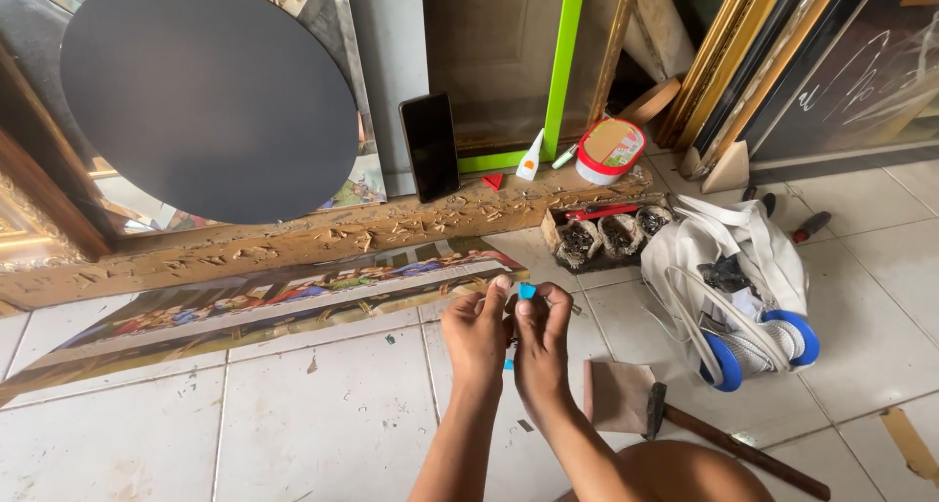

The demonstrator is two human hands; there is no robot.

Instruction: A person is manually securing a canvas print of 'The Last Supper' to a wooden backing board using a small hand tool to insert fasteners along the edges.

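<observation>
My left hand (476,331) and my right hand (541,338) are held together in front of me above the white tiled floor (323,424). Between their fingertips they pinch a small blue object (527,291); another bit of blue shows lower down between the palms. What the blue object is cannot be made out. Just beyond the hands lies a long framed religious picture (245,311) flat on the floor.
A carved gold frame (323,233) lies behind the picture, with a dark oval panel (205,96) and a black phone (429,147) leaning upright. A glue bottle (529,157), a red-lidded tub (609,151), a box of nails (606,233), a white bag (738,287) and a hammer (729,441) sit to the right.
</observation>
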